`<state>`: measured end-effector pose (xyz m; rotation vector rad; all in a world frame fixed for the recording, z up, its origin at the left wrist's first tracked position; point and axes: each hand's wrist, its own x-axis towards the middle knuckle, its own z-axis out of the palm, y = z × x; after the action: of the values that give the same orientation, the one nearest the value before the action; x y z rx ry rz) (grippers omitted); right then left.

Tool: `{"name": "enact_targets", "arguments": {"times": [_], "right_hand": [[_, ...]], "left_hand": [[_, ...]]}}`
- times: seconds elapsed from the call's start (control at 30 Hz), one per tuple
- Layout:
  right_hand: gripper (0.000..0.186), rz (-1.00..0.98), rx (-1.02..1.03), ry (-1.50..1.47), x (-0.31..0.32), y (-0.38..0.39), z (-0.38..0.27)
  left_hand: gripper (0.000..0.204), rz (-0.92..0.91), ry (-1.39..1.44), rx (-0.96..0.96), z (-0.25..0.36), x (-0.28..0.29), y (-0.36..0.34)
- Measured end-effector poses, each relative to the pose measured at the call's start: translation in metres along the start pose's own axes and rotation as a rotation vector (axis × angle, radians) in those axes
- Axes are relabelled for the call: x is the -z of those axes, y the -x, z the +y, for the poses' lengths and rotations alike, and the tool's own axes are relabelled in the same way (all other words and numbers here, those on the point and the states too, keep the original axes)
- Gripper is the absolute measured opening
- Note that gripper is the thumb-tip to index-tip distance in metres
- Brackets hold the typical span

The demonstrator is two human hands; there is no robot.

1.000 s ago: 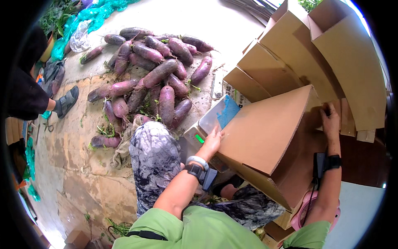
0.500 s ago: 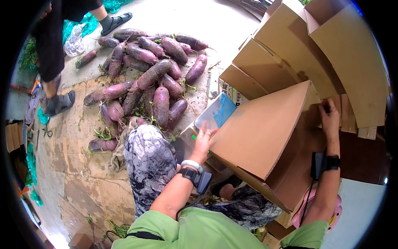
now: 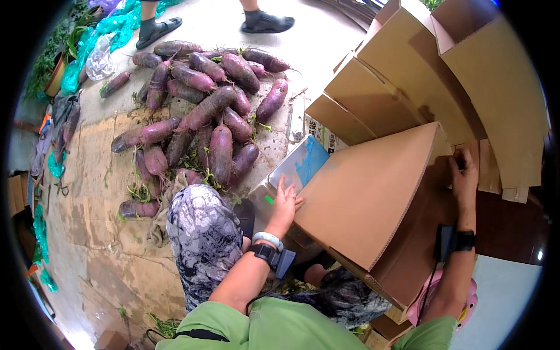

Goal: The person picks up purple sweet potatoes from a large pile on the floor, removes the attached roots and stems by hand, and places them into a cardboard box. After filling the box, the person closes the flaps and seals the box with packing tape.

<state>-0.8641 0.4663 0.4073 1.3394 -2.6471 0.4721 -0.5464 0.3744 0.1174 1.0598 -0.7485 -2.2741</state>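
An open brown cardboard box is tilted in front of me, its opening toward the right. My left hand has its fingers spread and rests by the box's left edge, over a metal-topped scale with a blue patch and a small green light. At the box's far right side, my right hand has its fingers bent around the cardboard edge. Left of my knee lies a heap of large purple radishes, soil and green leaf stubs still on them.
More open cardboard boxes stand stacked at the back right. A flattened cardboard sheet covers the floor at left. Another person's sandalled foot is beyond the radishes. A pink stool-like item sits by my right forearm.
The other person has stepped from the left to behind the heap. My hands and the box hold nearly the same place, and the view has shifted slightly.
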Motion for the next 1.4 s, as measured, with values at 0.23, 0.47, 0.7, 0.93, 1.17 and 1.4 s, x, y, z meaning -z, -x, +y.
{"name": "enact_targets", "arguments": {"times": [0.23, 0.47, 0.7, 0.93, 1.17, 1.4], "right_hand": [[0.009, 0.012, -0.008, -0.048, 0.001, 0.009, 0.004], [0.015, 0.012, -0.025, -0.066, 0.006, 0.007, -0.016], [0.014, 0.007, -0.036, -0.033, 0.005, 0.009, -0.02], [0.017, 0.055, -0.005, 0.066, 0.001, 0.013, -0.008], [0.02, 0.009, 0.011, -0.131, 0.013, 0.014, 0.01], [0.013, 0.468, -0.14, -0.811, 0.048, 0.089, 0.044]], "left_hand": [[0.058, -0.163, 0.084, 0.133, 0.015, -0.022, -0.018], [0.064, -0.567, -0.275, 0.064, 0.034, -0.055, -0.101], [0.073, -0.733, -0.572, -0.003, 0.029, -0.077, -0.123], [0.071, -0.625, -0.344, 0.118, 0.047, -0.075, -0.095], [0.063, -0.424, -0.51, 0.145, 0.078, -0.081, -0.071], [0.044, -0.319, -0.983, -0.429, 0.166, -0.092, 0.023]]}}
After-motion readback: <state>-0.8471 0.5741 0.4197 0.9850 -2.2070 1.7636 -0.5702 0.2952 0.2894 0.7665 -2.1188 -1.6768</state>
